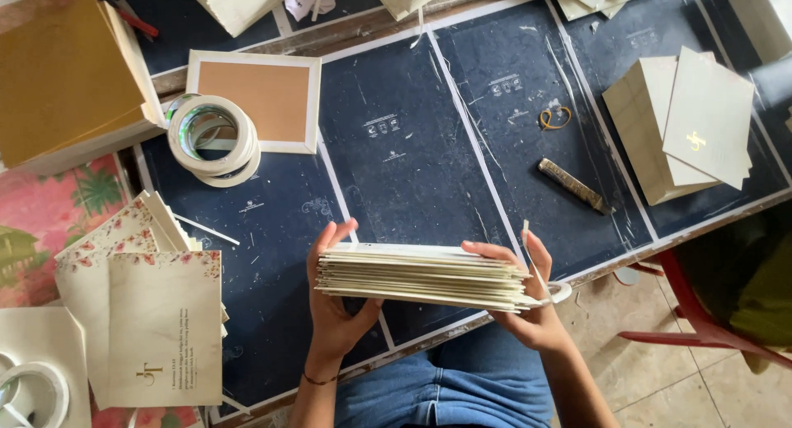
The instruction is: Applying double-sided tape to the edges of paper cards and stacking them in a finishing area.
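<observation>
Craft workshop — dark worktable (412,172), card stacks (676,123), tape rolls (213,138), printed floral envelopes (153,312)

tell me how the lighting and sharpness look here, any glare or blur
Head view: soft, even daylight, no hard shadows; the stack of cream cards held by left hand and right hand is sharp; faint sheen on the dark table surface; brighter wash on the floor tiles; mild wide-angle bending at edges.

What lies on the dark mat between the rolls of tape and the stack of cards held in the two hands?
In the head view, only one thin white strip lies between the tape rolls and the held card stack; the rest is bare mat.
</observation>
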